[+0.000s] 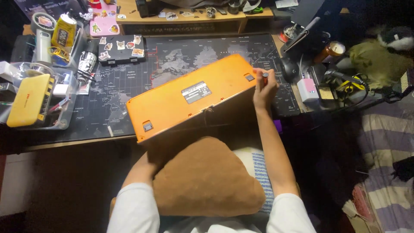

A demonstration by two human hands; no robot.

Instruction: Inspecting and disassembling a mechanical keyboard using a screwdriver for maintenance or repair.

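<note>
You have an orange keyboard (192, 97) turned bottom-up in the middle of the view, tilted so its far right corner points to about 1 o'clock and its near left corner hangs past the desk edge at 7 o'clock. A pale label sits at the centre of its underside, with small grey feet near two corners.

Your right hand (264, 88) is at the keyboard's 3 o'clock end, fingers closed around a small dark tool (265, 75) held upright against that corner. Your left hand is hidden under the keyboard's near edge; only the forearm shows, so you cannot tell whether it grips or lies open.

At 6 o'clock from the keyboard, a brown cushion (207, 179) rests in your lap, touching its near edge. Beneath the keyboard lies a dark desk mat (116, 90) printed with a world map. At 10 o'clock on the mat is a black case (121, 49) covered in stickers. At 9 o'clock stands a clear plastic bin (64, 108) holding a yellow box (29, 100). At 3 o'clock, well apart, sits a small pink-and-white block (307, 89) among cables.
</note>
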